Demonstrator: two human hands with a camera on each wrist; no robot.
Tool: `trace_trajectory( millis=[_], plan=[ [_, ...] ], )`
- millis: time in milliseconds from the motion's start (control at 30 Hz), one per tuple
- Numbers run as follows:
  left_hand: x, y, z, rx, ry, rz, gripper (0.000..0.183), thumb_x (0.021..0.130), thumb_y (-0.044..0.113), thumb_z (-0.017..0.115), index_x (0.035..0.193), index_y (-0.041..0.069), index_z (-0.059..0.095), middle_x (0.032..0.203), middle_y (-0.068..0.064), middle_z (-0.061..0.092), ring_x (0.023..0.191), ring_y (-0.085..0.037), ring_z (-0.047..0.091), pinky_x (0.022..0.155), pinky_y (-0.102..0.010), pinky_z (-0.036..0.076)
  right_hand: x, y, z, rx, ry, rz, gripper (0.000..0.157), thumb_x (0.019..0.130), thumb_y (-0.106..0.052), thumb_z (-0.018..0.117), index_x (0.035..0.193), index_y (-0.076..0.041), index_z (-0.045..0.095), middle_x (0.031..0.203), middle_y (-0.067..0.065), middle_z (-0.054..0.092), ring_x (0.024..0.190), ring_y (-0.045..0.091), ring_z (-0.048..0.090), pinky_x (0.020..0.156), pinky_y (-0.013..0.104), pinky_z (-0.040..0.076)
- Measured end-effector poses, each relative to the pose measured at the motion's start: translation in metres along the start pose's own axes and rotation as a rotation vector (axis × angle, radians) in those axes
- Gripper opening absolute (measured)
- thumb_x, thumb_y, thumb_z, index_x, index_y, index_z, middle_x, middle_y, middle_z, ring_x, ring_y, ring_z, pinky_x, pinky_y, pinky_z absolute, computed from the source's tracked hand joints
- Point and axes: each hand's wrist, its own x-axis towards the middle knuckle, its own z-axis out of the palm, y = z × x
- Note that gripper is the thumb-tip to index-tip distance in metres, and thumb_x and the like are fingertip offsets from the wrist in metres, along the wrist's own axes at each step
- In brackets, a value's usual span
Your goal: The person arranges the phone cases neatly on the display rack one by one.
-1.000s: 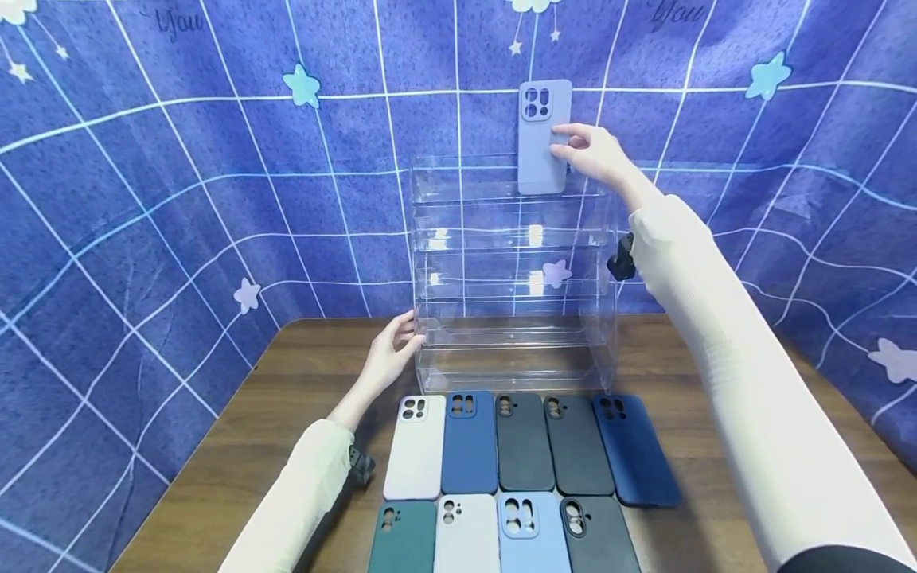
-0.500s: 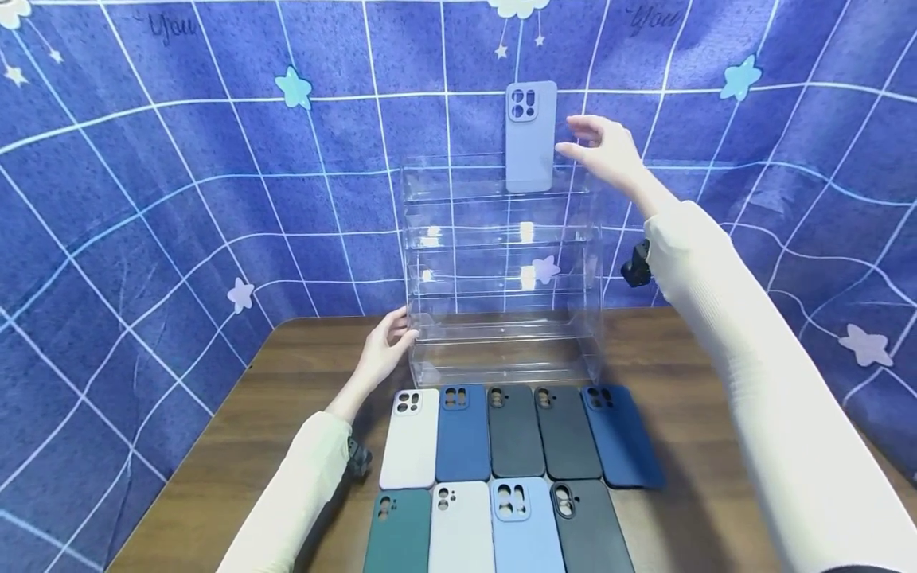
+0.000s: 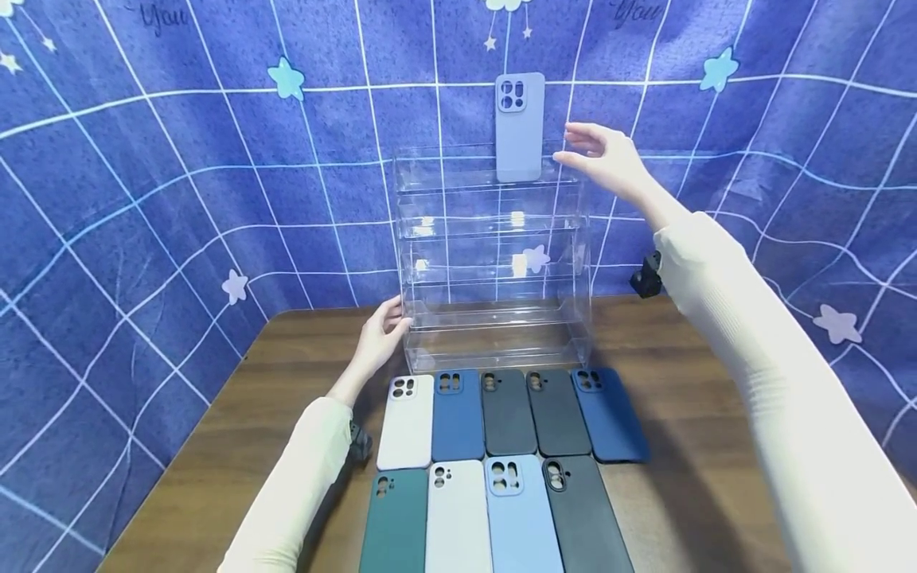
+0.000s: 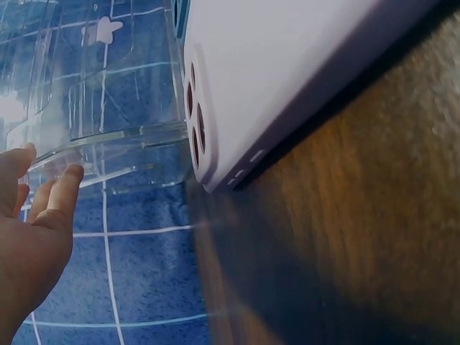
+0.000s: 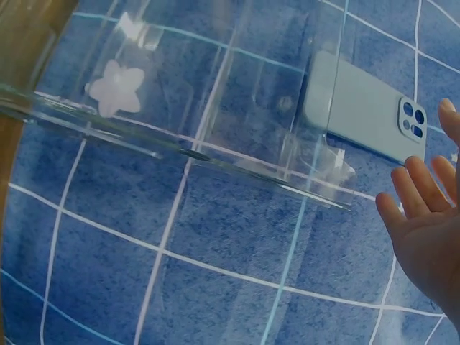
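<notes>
Pale lavender-blue phone case with a raised camera plate stands upright on the top tier of a clear, stepped plastic display rack, right of the middle, its upper part rising above the frame. A person's right hand is beside it, thumb and fingers spread with nothing between them and a gap to the case's edge. One second ago those fingertips were at the case; now they are off it and it remains upright, so it appears to be seated and bearing its own weight. The left hand holds the rack's lower left edge between thumb and fingers, seemingly steadying it.

Just in front of the rack, nine more cases lie flat on a brown wood-grain table. The back row runs from a white case through blue and two dark grey ones to a navy case; the front row holds green, white, light blue and dark grey. These nine look still to be handled. Behind hangs a blue cloth with white lines and stars.
</notes>
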Motion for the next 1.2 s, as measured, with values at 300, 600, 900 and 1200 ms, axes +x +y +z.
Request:
trace_trajectory(
  millis=[300,600,900,1200],
  plan=[
    [-0.002,0.001,0.0,-0.001,0.003,0.011,0.052,0.092,0.019,0.061,0.139,0.007,0.042,0.126,-0.021,0.057,0.112,-0.035,0.058,0.097,-0.044,0.048,-0.026,0.007,0.001,0.03,-0.042,-0.017,0.06,0.088,-0.037,0.063,0.14,-0.014,0.044,0.142,0.012,0.046,0.13,0.029,0.045,0.11,0.042,0.037],
    [-0.003,-0.003,0.0,0.002,0.007,0.005,0.053,0.092,0.024,0.061,0.139,0.009,0.043,0.128,-0.019,0.056,0.113,-0.034,0.058,0.098,-0.044,0.048,-0.057,0.015,0.008,0.112,-0.047,-0.039,0.057,0.089,-0.03,0.065,0.139,-0.011,0.046,0.139,0.013,0.05,0.128,0.025,0.048,0.107,0.037,0.04],
    [-0.006,-0.005,0.002,-0.023,-0.006,-0.007,0.054,0.091,0.023,0.062,0.139,0.008,0.042,0.13,-0.02,0.055,0.115,-0.034,0.057,0.101,-0.043,0.046,-0.089,0.028,0.015,0.069,-0.122,-0.031,0.058,0.089,-0.035,0.063,0.14,-0.012,0.044,0.141,0.009,0.048,0.129,0.028,0.045,0.109,0.043,0.037],
    [-0.007,-0.003,0.0,-0.061,-0.018,-0.03,0.054,0.091,0.016,0.062,0.138,0.002,0.04,0.131,-0.024,0.053,0.118,-0.037,0.054,0.104,-0.043,0.043,-0.117,0.043,0.03,0.035,-0.175,-0.037,0.055,0.089,-0.034,0.064,0.138,-0.017,0.047,0.141,0.005,0.049,0.129,0.027,0.046,0.107,0.047,0.039]
  ],
)
